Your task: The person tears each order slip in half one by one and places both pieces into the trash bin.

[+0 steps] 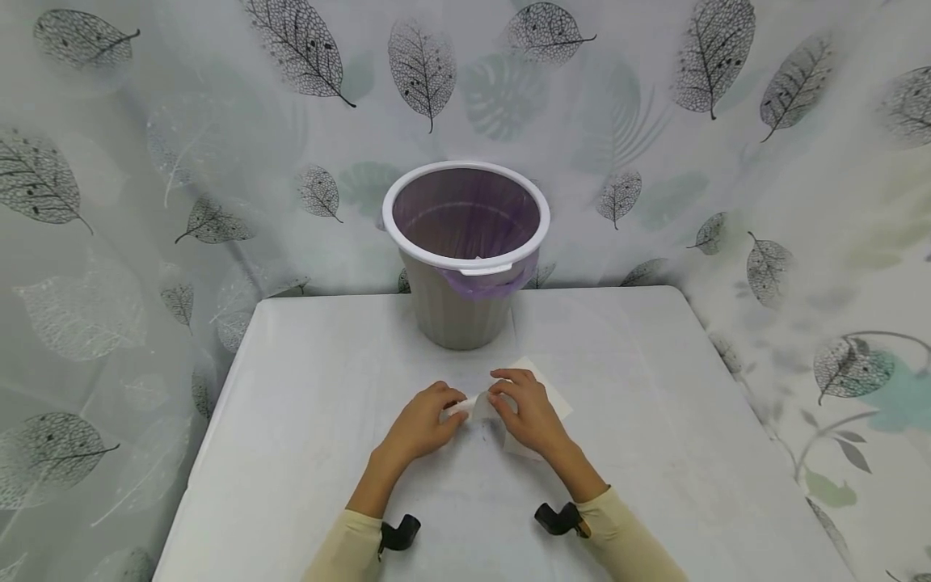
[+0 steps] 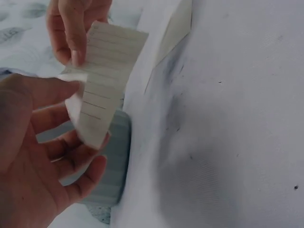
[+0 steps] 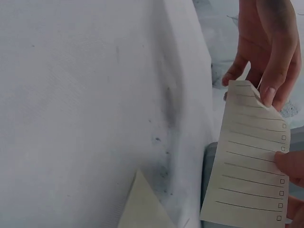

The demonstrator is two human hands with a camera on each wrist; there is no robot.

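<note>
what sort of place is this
Likely a makeshift indoor work corner, though anything beyond is hidden: a white-covered table, leaf-printed sheeting on three sides, and a bag-lined bin standing on the table.

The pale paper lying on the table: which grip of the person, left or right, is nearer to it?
Right. In the head view, the right grip partly covers the pale paper; the left grip is apart from it, farther to the left, beyond the lined sheet.

Our left hand [image 1: 422, 422] and right hand [image 1: 532, 415] pinch, facing each other.
Fingers [image 1: 439, 394] curve toward thumbs [image 1: 456, 424], the two sets near but apart; behind the fingers, our wrists [image 1: 558, 451] sit wider and our arms [image 1: 369, 490] spread outward.
</note>
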